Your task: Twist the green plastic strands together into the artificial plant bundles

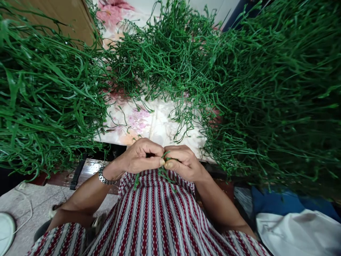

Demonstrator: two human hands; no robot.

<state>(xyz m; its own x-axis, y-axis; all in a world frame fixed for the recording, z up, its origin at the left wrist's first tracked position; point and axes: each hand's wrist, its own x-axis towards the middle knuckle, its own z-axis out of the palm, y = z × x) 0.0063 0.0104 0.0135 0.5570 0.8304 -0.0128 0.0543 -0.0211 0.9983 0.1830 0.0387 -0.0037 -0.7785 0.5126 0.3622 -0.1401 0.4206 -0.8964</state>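
My left hand and my right hand meet thumb to thumb just above my lap, both closed in a pinch. Between them they hold a few thin green plastic strands, whose loose ends hang down onto my red-and-white striped garment. A metal watch sits on my left wrist. Straight ahead lies a tangled heap of the same green strands on a floral cloth.
Big piles of green strands fill the left and the right. A brown board stands at the back left. White cloth over blue cloth lies at lower right. A white round object sits on the floor at lower left.
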